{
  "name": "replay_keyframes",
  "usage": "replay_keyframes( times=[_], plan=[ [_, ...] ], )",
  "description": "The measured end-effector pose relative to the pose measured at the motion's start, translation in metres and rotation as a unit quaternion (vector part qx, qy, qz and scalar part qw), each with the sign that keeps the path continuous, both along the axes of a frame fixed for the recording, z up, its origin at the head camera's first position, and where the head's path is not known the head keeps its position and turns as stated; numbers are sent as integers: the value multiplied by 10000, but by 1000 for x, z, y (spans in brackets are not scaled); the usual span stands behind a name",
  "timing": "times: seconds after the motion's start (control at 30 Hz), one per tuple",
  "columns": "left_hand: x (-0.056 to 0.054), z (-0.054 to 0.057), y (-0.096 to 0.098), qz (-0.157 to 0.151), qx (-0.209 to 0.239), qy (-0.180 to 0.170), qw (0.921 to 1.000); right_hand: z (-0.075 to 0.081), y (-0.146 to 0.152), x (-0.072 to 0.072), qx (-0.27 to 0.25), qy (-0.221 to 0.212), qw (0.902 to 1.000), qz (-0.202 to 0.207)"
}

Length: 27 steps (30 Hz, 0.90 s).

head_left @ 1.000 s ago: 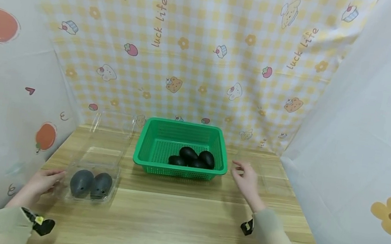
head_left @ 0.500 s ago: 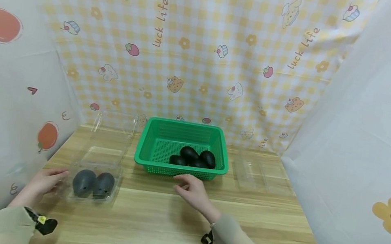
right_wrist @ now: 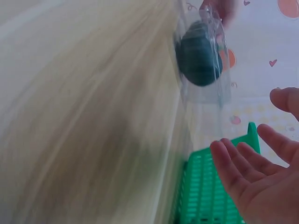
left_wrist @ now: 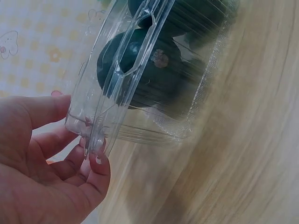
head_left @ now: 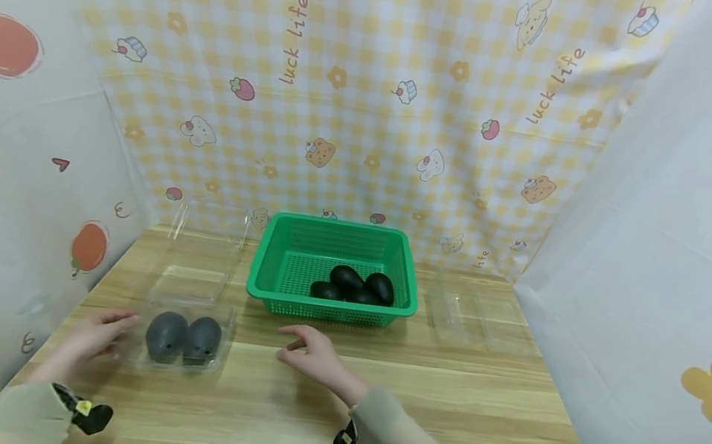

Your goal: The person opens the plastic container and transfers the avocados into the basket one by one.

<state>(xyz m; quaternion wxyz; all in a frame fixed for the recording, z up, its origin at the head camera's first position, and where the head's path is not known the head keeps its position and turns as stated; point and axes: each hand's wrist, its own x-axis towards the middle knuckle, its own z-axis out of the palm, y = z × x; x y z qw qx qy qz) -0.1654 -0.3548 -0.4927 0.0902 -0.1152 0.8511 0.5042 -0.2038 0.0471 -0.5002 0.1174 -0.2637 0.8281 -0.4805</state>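
Observation:
A clear plastic clamshell box sits at the left of the table with two dark avocados inside. My left hand pinches its left edge; in the left wrist view the thumb and fingers close on the box's flange, where the lid and base meet. My right hand is over the table, in front of the basket and to the right of the box. It holds nothing, and the right wrist view shows its fingers spread and relaxed, the box beyond them.
Behind the box, a green plastic basket holds several dark avocados on its right side. An open clear container stands at the back left, another clear container at the back right. Printed curtains enclose the wooden table.
My right hand has swept left from beside the right-hand container to in front of the basket. My left hand has shifted the box slightly to the right.

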Motion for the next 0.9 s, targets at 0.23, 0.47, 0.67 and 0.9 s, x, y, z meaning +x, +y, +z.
replay_keyframes(
  times=[0.23,0.47,0.67,0.9],
  plan=[
    [4,1,17,-123,-30,-79,9999,-6,-17,5,-318,-618,9975,117],
    [8,3,38,-316,-21,65,9995,-5,-26,10,-439,-561,9973,163],
    [10,0,58,-462,52,224,9987,-6,-25,15,-313,-515,9980,208],
    [11,-1,75,-454,129,326,9984,-12,-16,19,-303,-542,9980,154]
  ],
)
